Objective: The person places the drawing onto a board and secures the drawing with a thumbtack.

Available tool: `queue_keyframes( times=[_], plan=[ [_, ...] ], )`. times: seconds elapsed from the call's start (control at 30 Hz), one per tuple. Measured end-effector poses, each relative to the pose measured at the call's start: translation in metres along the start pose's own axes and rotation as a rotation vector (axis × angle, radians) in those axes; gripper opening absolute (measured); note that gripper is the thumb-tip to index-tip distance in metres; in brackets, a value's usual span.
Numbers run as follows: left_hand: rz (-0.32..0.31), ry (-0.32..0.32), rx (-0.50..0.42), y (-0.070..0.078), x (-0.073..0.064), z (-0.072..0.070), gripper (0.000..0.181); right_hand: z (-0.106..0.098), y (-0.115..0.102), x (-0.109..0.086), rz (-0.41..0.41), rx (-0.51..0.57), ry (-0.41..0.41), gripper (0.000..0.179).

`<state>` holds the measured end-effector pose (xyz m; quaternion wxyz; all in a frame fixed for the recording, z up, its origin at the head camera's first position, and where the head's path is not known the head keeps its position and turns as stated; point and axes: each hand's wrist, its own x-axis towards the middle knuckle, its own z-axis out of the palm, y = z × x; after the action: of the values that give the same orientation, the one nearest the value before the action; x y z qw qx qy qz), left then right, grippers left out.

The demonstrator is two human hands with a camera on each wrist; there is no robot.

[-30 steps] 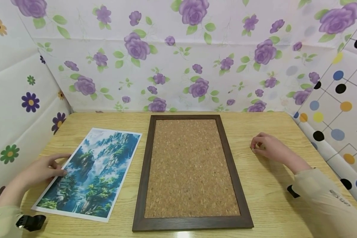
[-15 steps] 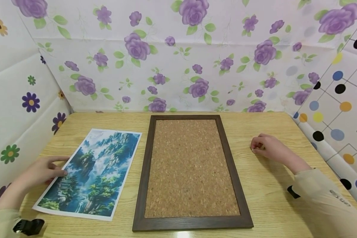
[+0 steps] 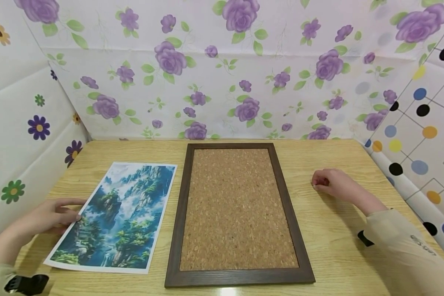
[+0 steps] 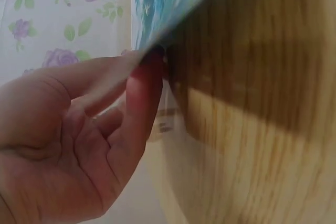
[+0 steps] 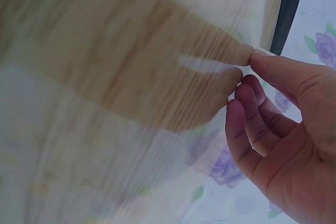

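Note:
On the left, my left hand pinches the left edge of a paper print of misty blue-green mountains. Seen from the left wrist, the print curves up off the wooden surface at the grip, thumb on one face and fingers beneath. Between the hands lies a corkboard with a dark brown wooden frame, its right side nearest my right hand. That hand rests on the table, fingers loosely curled. The right wrist view shows its fingertips at the wood with nothing seen between them.
The light wooden table meets a purple-flowered backdrop at its far edge. A panel with colourful flowers stands at left, a dotted panel at right. The print's right edge lies a little left of the board's frame.
The print has turned a little, its near end swinging right towards the board. My left hand has shifted slightly nearer and left, keeping its pinch. My right hand stays in about the same place.

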<state>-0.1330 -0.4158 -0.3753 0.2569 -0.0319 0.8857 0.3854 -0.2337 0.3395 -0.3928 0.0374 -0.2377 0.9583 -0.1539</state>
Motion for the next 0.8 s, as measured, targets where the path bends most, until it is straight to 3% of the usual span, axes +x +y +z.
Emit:
queue_keyframes(
  times=[0.17,0.3,0.43,0.6,0.8],
  plan=[
    [-0.024,-0.027,-0.062,-0.008,0.001,-0.005,0.068,0.000,0.000,-0.001,0.004,0.007,-0.002,0.011],
    [-0.020,-0.038,-0.099,-0.012,0.001,-0.008,0.057,0.000,0.000,-0.002,0.006,0.015,-0.004,0.010],
    [-0.002,-0.034,-0.142,-0.017,0.002,-0.006,0.045,0.000,0.001,-0.003,0.013,0.029,-0.008,0.010],
    [0.050,-0.039,-0.177,-0.023,0.000,-0.003,0.050,0.002,0.003,-0.003,0.012,0.041,-0.013,0.009],
    [0.096,-0.025,-0.332,-0.024,-0.003,0.002,0.041,0.002,0.004,-0.003,0.018,0.073,-0.018,0.008]
  ],
)
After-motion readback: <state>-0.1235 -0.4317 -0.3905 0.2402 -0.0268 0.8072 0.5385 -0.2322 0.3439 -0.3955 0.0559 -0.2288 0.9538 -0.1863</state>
